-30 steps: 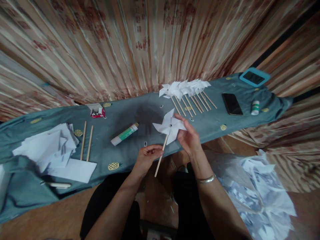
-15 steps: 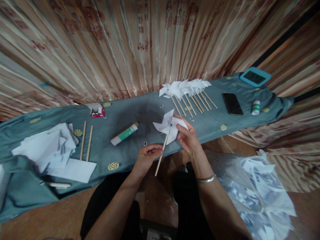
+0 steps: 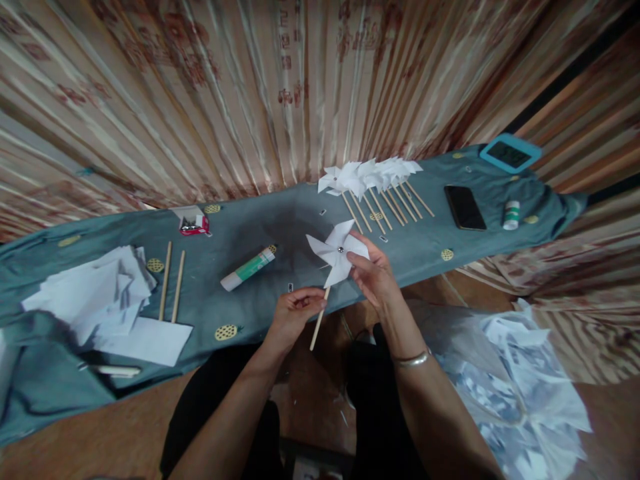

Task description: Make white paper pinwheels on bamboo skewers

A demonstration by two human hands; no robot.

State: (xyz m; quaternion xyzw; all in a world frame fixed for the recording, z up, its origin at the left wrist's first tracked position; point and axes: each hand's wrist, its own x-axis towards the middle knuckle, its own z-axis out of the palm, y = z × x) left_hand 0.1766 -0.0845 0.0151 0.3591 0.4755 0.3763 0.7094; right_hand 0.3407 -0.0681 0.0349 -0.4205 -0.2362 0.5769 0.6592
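Note:
A white paper pinwheel (image 3: 334, 257) with a shiny pin at its centre is held up over the front edge of the table. My left hand (image 3: 299, 310) is closed, pinching its wooden stick below the vanes. At the right side of the vanes, my right hand (image 3: 374, 272) has its thumb on the paper near the pin and its fingers behind, partly hidden. On the cloth left of the pinwheel lies a glue stick (image 3: 249, 269) with a green label. Several finished pinwheels (image 3: 370, 177) lie in an overlapping row behind my hands, their sticks pointing towards me.
On the cloth-covered table (image 3: 280, 220) are white paper sheets (image 3: 95, 287), two wooden sticks (image 3: 179, 287), a red box of pins (image 3: 193, 221), a pen (image 3: 116, 371), a phone (image 3: 465, 207), a small green-and-white tube (image 3: 511, 215) and a blue-framed clock (image 3: 511, 153). A plastic bag (image 3: 530, 393) of paper stands at right.
The pinwheel's vanes have turned slightly about the pin, with my right thumb against them. My left hand keeps its hold on the stick, almost unmoved.

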